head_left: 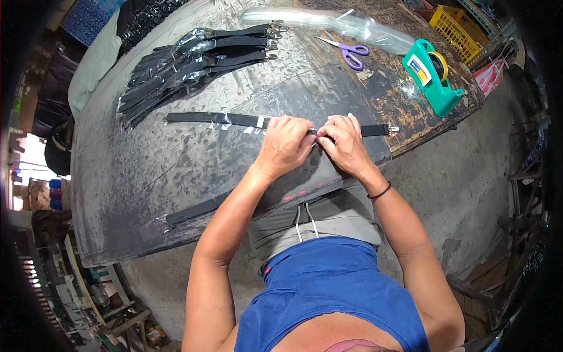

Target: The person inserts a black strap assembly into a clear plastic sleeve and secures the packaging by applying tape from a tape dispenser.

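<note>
A black elastic strap [217, 118] lies across the worktable in front of me, with a metal clip [394, 129] at its right end and a white band on its left part. Clear plastic glints along that left part. My left hand [285, 145] is closed in a pinch near the strap's middle. Close beside it, my right hand [345, 145] pinches the same stretch, fingertips almost meeting the left ones. The fingers hide most of what lies between them. Another dark strap [193, 212] rests near the table's front edge, partly behind my left forearm.
A pile of plastic-wrapped black straps [176, 67] with metal clips occupies the back left of the table [117, 193]. At the back right are purple-handled scissors [352, 56], clear plastic sleeves [375, 34] and a green tape dispenser [431, 79]. A yellow crate [454, 35] stands beyond.
</note>
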The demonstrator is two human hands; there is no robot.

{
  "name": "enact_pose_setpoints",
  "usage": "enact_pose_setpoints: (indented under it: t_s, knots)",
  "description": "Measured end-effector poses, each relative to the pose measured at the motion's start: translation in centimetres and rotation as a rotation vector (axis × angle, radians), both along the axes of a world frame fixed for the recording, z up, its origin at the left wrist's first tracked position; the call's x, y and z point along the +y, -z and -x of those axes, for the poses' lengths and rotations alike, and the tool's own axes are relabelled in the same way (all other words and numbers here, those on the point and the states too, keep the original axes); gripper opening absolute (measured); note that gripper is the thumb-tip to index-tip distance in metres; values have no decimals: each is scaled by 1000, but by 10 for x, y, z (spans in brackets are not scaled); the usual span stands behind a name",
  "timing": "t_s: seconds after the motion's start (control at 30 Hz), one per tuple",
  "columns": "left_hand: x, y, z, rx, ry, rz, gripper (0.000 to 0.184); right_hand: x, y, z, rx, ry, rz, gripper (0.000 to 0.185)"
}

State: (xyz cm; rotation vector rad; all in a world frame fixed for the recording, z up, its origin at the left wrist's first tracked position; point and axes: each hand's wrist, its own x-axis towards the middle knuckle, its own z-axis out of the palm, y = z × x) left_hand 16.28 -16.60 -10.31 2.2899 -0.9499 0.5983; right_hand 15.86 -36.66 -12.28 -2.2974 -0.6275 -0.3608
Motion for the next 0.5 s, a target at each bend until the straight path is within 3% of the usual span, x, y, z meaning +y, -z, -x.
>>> enact_pose_setpoints:
  t_s: [0.1,0.2,0.37,0.5]
  knots:
    - [16,-6,2,-7,-153,32,29,1,1,0,-47,-6,-15,7]
    - [19,-6,8,9,-214,51,26,1,0,1,-36,-18,-5,6]
    - [0,-2,17,106,-90,-53,39,1,6,1,-52,-27,-5,8]
    - [-8,0,10,110,-73,-83,34,-1,3,2,1,-44,-8,8]
